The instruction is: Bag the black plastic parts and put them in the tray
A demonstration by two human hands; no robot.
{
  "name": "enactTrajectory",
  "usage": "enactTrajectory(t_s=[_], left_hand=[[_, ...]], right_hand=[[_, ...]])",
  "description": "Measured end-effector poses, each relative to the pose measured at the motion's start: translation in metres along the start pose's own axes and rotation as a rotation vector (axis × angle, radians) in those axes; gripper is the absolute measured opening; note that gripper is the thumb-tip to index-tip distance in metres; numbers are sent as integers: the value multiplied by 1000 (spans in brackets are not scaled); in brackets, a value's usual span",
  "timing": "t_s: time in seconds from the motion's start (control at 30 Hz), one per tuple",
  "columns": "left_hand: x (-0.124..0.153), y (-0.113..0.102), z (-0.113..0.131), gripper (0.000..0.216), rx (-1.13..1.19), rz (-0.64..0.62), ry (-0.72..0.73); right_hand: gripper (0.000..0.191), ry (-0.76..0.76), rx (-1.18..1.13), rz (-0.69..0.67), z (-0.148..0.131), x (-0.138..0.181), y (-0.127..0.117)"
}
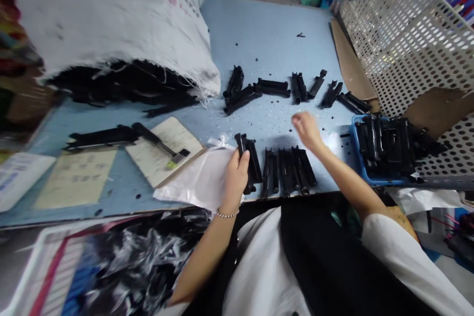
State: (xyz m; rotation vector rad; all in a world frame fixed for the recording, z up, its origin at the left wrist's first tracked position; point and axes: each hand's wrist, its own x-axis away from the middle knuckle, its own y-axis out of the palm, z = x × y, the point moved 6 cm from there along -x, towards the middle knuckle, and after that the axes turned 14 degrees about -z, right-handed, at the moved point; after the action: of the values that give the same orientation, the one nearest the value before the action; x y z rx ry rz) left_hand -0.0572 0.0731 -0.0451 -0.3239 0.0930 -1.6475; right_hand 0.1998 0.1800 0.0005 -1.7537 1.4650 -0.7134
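Observation:
My left hand (237,173) is closed around a long black plastic part (242,144) at the left end of a row near the table's front edge. Beside it, a row of similar black parts (285,170) lies side by side. Over the blue tabletop (274,34), to the right of that row, my right hand (306,128) has its fingers curled in; it is slightly blurred, and whether anything is in it is hidden. Beyond it, more black parts (274,87) lie scattered in a loose line. A clear plastic bag (202,173) touches the left hand's side.
A white woven sack (122,19) spills black parts at the left. A black-handled brush (159,143) rests on a board (151,163). At right, a blue basket (357,148) full of black parts stands by a perforated white panel (400,34). Bagged items (137,261) fill a crate below.

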Motion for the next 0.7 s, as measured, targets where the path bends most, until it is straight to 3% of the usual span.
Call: enactTrajectory(t_s=[0.1,0.2,0.33,0.43,0.53,0.6,0.7], left_hand=[[6,15,-23,50,-68,12,-15],[7,36,-29,53,-163,21,81],[8,45,-21,51,-212,28,143],[9,39,0,48,-100,46,173],[2,49,28,52,248,-97,179],[-6,61,46,62,558,-214,150],[-13,68,60,64,835,-238,39]], right_hand=[[37,252,-16,203,62,-54,-46],[36,434,-74,255,107,-74,-67],[32,369,-121,288,117,-66,-73],[36,236,-123,303,89,-33,-64],[35,27,-70,253,28,27,-37],[40,-258,68,160,-30,72,-16],[34,-636,181,-10,-95,127,4]])
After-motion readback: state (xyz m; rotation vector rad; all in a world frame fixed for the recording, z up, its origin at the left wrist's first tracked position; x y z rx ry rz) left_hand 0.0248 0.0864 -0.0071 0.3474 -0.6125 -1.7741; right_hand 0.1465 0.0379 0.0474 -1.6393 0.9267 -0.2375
